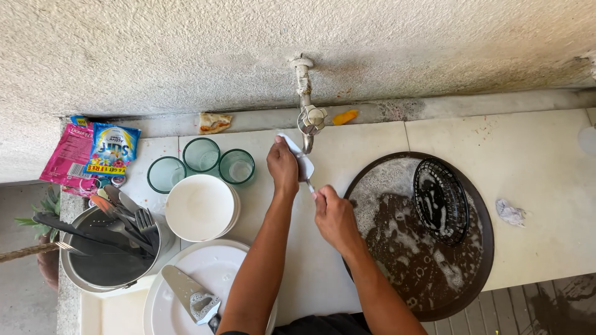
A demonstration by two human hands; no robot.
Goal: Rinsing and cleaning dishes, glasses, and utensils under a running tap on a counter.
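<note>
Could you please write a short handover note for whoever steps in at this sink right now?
Left hand grips the bowl end of a white spoon under the tap; right hand pinches its handle. No water visibly runs.
Soapy: the round brown tray and the black basket on it, so both look unrinsed.
On the left: three green glasses, stacked white bowls, a pot full of utensils, and a spatula on a white plate.
Left to do, likely: rinse spoon, tray, basket.
</note>
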